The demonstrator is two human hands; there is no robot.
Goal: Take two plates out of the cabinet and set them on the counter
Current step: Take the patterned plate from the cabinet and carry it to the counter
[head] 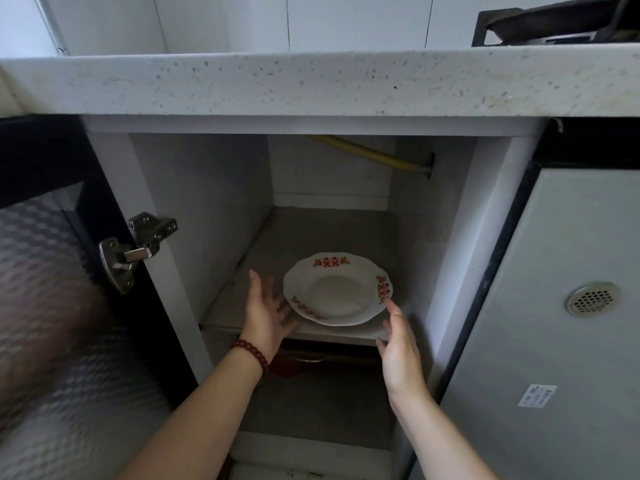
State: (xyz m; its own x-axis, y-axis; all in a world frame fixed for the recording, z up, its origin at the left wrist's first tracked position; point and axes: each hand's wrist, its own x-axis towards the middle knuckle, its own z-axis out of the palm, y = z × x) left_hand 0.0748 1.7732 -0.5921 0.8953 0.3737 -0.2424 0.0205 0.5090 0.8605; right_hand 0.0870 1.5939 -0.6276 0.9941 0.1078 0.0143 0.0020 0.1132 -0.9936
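Observation:
A stack of white plates (337, 289) with red and gold marks on the rim sits on the cabinet shelf (235, 292), near its front edge. A second plate's rim shows under the top one. My left hand (266, 313), with a red bead bracelet on the wrist, is spread at the stack's left edge, fingers straight, touching or nearly touching the rim. My right hand (398, 344) is at the stack's right front, fingers straight, its fingertip at the rim. Neither hand holds anything. The speckled stone counter (311, 84) runs above the cabinet.
The cabinet door (52, 289) stands swung open at the left on metal hinges (138, 251). A yellow hose (374, 154) crosses the cabinet's back. A closed grey door (561, 306) with a round vent is at the right. A stove with a dark pan (554, 22) sits on the counter's right.

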